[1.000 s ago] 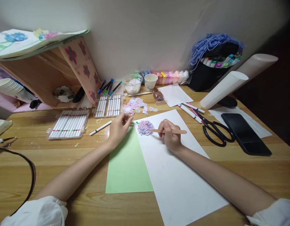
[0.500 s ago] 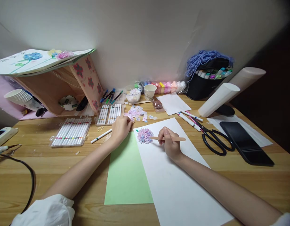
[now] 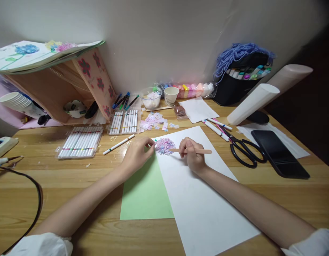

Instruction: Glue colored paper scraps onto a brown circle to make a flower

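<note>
A white sheet (image 3: pixel 199 192) lies on the desk, overlapping a green sheet (image 3: pixel 144 188). Near the white sheet's top left corner sits a round cluster of pink, blue and purple paper bits (image 3: pixel 165 145). My right hand (image 3: pixel 192 154) grips a flat wooden stick (image 3: pixel 199 151) whose tip touches the cluster's right side. My left hand (image 3: pixel 136 154) rests on the green sheet with thumb and forefinger pinched together at the cluster's left edge; what they pinch is too small to make out. A loose pile of paper scraps (image 3: pixel 153 120) lies behind the sheets.
Two marker trays (image 3: pixel 80 141) (image 3: pixel 124 121) and a loose pen (image 3: pixel 118 144) lie to the left. Black scissors (image 3: pixel 241 149), a phone (image 3: pixel 279 153) and markers (image 3: pixel 216 126) are on the right. A paper cup (image 3: pixel 171 95), a bowl (image 3: pixel 151 98) and a black marker bag (image 3: pixel 238 87) stand along the wall.
My left hand came back from the scrap pile to the left edge of the cluster, fingers now pinched. My right hand and the stick stayed at the cluster.
</note>
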Demonstrator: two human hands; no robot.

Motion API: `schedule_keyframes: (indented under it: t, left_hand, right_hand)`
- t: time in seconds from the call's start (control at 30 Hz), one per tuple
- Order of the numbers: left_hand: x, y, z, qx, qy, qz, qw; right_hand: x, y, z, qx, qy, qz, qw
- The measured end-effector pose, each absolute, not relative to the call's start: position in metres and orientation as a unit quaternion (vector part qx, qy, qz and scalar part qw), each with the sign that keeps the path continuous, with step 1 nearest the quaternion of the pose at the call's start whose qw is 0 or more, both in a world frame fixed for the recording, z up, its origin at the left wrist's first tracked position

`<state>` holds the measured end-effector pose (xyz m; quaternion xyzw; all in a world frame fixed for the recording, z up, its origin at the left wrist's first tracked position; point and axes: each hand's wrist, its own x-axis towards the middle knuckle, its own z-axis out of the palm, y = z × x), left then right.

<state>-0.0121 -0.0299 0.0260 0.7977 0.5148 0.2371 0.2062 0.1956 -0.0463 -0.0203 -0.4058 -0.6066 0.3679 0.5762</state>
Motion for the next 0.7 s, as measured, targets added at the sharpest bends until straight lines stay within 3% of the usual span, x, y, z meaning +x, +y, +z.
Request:
schedule_keyframes:
  t: [0.2,0.7]
  left_hand:
    - [-0.010,-0.037,0.024,0.801,0.496,0.232,0.242]
    - [0.008,-0.046,0.023,0.827,0.496,0.148,0.218]
  right_hand:
    - [0.196,-0.047,-0.021,-0.393,-0.620,0.356,0.578]
    - [0.195,-0.051,-0.020,-0.387,-0.640,0.343,0.568]
